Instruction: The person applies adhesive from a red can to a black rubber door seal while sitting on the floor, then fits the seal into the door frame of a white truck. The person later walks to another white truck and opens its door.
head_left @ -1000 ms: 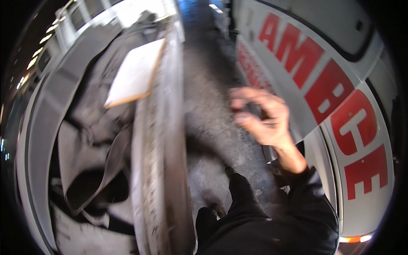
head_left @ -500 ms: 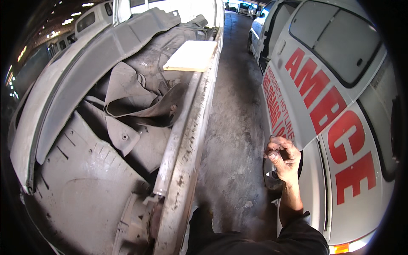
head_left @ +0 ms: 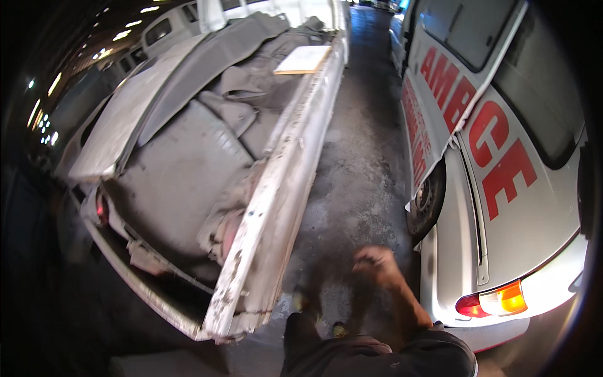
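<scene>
My right hand [head_left: 375,259] hangs over the concrete aisle between two vehicles, its forearm coming up from the lower edge. It is smeared by motion; the fingers look bent, but I cannot make out whether anything is in them. It touches neither vehicle and is nearest the rear side of the white van [head_left: 443,270] with big red lettering. My left hand is out of view. To the left stands a truck bed with a worn white side rail [head_left: 251,242], loaded with grey body panels [head_left: 182,163] and a long curved panel [head_left: 213,56].
A flat white board [head_left: 304,60] lies on the far part of the rail. The van's rear wheel [head_left: 429,202] and lit tail light [head_left: 493,301] are on my right. The concrete floor [head_left: 348,169] runs between both vehicles. Other vehicles stand at the back left.
My view has shifted back toward the rear ends of both vehicles. My right hand, previously beside the van's side with fingers curled, is now lower and further left, over the floor.
</scene>
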{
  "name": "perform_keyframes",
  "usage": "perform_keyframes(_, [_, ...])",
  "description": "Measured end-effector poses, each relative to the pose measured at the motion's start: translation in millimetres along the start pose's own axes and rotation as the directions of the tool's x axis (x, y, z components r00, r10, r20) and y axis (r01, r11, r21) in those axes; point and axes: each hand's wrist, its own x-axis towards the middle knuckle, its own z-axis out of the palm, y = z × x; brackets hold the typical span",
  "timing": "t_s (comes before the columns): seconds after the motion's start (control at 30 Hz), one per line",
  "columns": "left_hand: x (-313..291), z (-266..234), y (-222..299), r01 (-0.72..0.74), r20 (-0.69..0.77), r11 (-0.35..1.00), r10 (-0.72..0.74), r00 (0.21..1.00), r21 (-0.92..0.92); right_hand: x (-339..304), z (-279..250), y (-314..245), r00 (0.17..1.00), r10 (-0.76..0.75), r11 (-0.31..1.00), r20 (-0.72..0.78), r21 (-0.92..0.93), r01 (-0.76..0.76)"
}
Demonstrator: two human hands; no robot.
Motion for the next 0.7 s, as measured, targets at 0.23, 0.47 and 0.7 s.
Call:
perform_keyframes(0.23, [-65.2,-90.7,-86.2,0.083,-0.075,0.978,-0.098,0.992,-0.190,-66.0,225.1,-30.5,0.333,-0.018,0.967,0.943,0.101,-0.236])
perform_keyframes(0.47, [-97.9,-210.4,-164.5,0.146,-0.224,0.876,-0.273,0.935,-0.459,-50.6,474.6,-48.6,-0.062,-0.086,0.961,0.994,0.066,-0.268])
perform_keyframes(0.7, [-104.0,-351.3,-207.6,0.179,-0.315,0.780,-0.435,0.844,-0.599,1.3,642.6,-52.5,-0.021,-0.065,0.921,0.998,0.052,-0.386])
